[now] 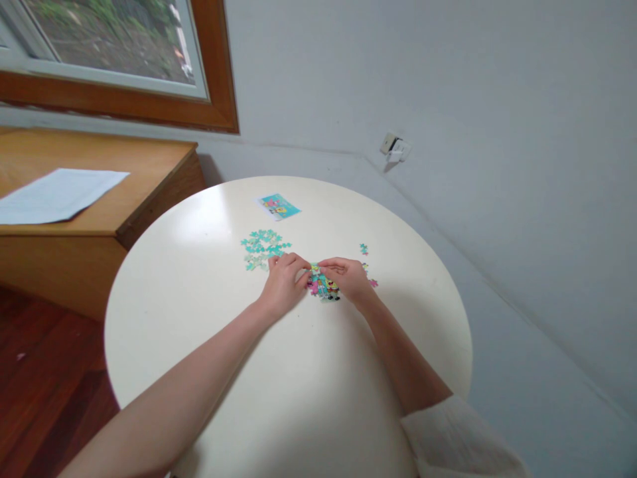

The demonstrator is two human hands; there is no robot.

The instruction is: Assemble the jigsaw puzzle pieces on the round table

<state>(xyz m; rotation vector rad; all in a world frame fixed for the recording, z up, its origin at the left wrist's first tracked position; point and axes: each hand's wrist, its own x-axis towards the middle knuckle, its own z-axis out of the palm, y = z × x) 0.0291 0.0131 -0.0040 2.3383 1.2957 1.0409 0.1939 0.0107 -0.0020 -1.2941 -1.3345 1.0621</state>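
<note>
Held left hand (284, 279) and right hand (348, 275) half curled, fingertips meeting on the joined puzzle patch (324, 288) mid round table (199, 279), covering its sides; could not tell of any grip. Saw loose teal pieces (261, 247) just beyond the left hand, stray pieces (364, 249) beside the right, picture card (279, 206) farther back.

To your left stood a wooden desk (149, 174) with a paper sheet (54, 194) on it. Above it was a wood-framed window (109, 40).
</note>
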